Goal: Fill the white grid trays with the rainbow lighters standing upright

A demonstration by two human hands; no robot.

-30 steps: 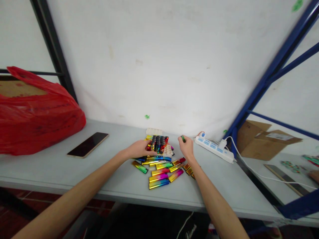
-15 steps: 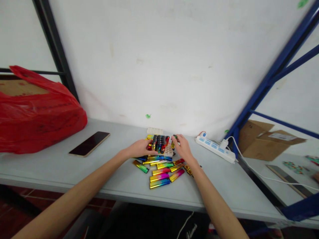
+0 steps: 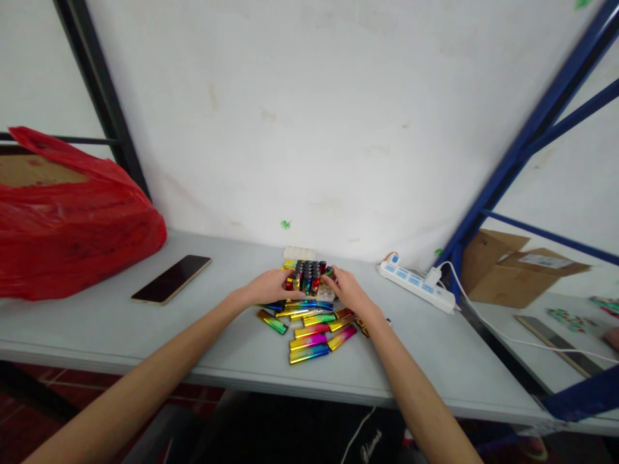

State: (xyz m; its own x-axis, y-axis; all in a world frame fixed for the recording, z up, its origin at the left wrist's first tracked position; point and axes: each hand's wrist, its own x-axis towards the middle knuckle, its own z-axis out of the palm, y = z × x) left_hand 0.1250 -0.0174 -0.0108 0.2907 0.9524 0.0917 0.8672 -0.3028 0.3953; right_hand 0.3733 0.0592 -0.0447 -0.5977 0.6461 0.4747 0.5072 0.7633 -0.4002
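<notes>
Upright lighters [image 3: 307, 278] with black tops and shiny coloured bodies stand packed in a pale slotted tray [image 3: 327, 294]. My left hand [image 3: 269, 287] wraps around the left side of this group, its thumb along the front. At the right side of the group, my right hand [image 3: 349, 290] pinches a single lighter [image 3: 329, 271] against the standing row; the fingers partly cover it. In front of the tray, several loose metallic lighters [image 3: 309, 343] in gold, pink, blue and green lie flat on the grey table [image 3: 232, 348].
A second pale tray [image 3: 298, 252] lies behind, near the wall. To the left are a phone [image 3: 172, 279] and a red plastic bag [image 3: 77, 225]. On the right lie a white power strip [image 3: 416, 286] with its cable and an open cardboard box [image 3: 517, 274] beyond a blue post.
My right hand has moved slightly left and down, bringing its lighter from beside the tray to the right end of the standing rows. My left hand stays in place.
</notes>
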